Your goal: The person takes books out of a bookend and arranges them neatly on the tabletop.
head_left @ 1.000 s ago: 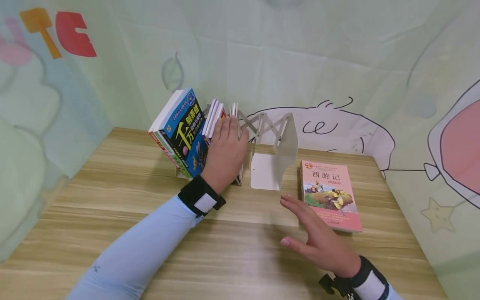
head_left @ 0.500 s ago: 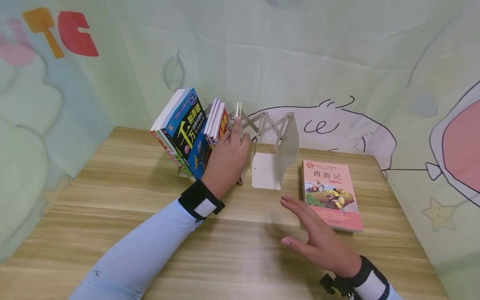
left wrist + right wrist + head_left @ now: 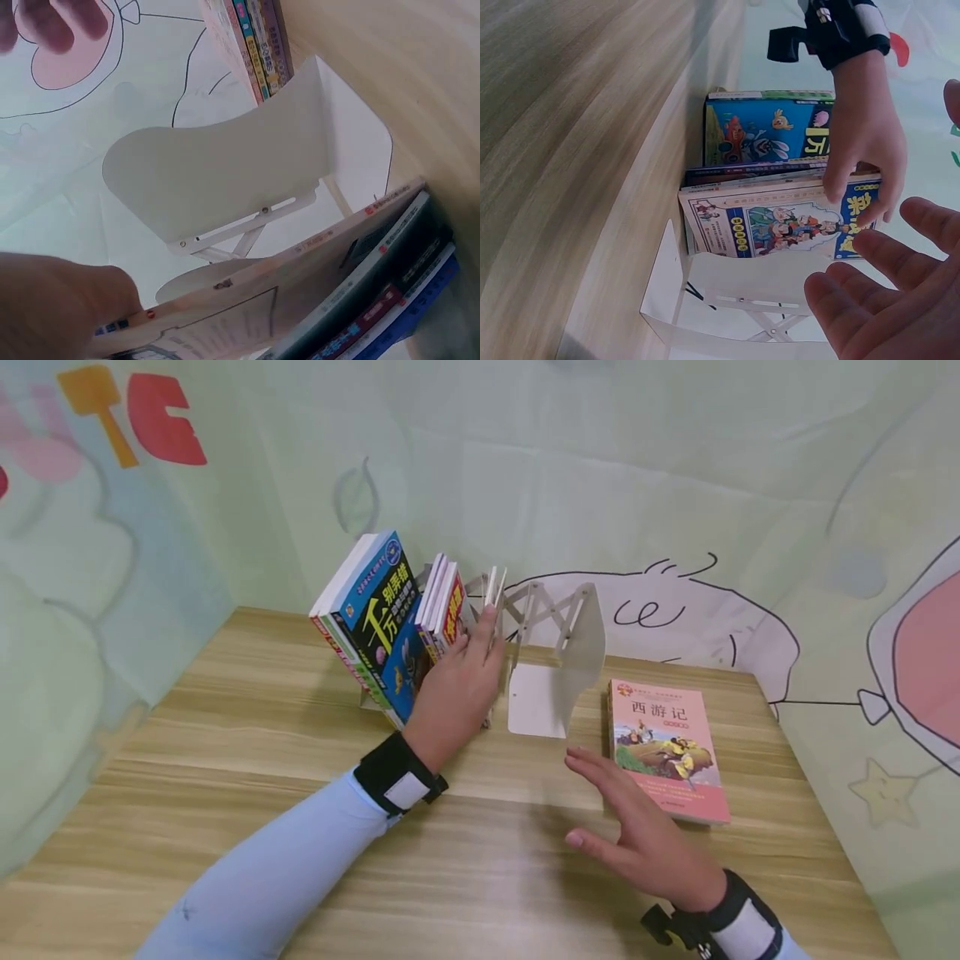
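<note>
My left hand (image 3: 459, 692) is over the upper edge of a cream picture book (image 3: 795, 225) with a blue band at its top. In the right wrist view its fingers and thumb hold that edge. Beside this book stand thin white-edged books (image 3: 444, 610), one with a red cover. Further left, a thick blue-and-black book (image 3: 382, 627) leans among others. My right hand (image 3: 645, 839) hovers with spread fingers near a pink-covered book (image 3: 671, 756), holding nothing. The left hand hides the lower part of the thin books in the head view.
An expandable white metal book rack (image 3: 583, 639) stands at the back, its right end plate upright and its base plate (image 3: 536, 702) on the wooden table (image 3: 487, 877). In the left wrist view, the book stack (image 3: 255, 49) lies beyond that plate. A printed cloth (image 3: 600, 485) hangs behind.
My left hand's fingers have shifted slightly right with the book's top edge, widening the gap from the thin books at left. More of the red cover shows. My right hand stays nearly still.
</note>
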Demonstrator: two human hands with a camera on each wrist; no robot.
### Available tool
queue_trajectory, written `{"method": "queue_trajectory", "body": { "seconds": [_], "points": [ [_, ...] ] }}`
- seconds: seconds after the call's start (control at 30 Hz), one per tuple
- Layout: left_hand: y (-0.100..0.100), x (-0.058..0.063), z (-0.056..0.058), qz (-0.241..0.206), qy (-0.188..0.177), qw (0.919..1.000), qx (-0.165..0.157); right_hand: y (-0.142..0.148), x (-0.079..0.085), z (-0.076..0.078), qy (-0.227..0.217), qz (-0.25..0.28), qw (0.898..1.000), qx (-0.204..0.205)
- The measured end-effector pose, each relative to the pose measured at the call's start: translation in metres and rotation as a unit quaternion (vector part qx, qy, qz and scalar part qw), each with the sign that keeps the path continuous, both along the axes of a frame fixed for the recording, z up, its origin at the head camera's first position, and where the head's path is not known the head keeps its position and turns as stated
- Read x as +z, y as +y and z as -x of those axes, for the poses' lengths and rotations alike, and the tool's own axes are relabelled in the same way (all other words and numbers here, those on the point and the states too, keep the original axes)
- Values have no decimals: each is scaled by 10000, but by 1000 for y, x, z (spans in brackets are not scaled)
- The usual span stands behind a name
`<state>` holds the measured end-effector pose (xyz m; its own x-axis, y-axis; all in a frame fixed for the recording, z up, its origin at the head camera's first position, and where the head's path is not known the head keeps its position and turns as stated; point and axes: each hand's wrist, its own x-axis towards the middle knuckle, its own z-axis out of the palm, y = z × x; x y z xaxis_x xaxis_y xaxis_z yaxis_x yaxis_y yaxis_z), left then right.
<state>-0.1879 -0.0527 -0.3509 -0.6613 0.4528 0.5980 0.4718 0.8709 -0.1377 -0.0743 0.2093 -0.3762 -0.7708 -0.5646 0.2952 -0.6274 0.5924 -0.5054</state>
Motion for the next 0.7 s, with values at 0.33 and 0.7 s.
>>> {"method": "queue_trajectory", "body": {
  "seconds": [0.33,0.7],
  "points": [
    [-1,-13,-14,-626,-58,9975,-325,1,0,1,-75,1,10000,-38],
    [-3,-22,-28,-580,355,9967,-446,3,-3,2,-157,-1,9998,-134]
  ]
}}
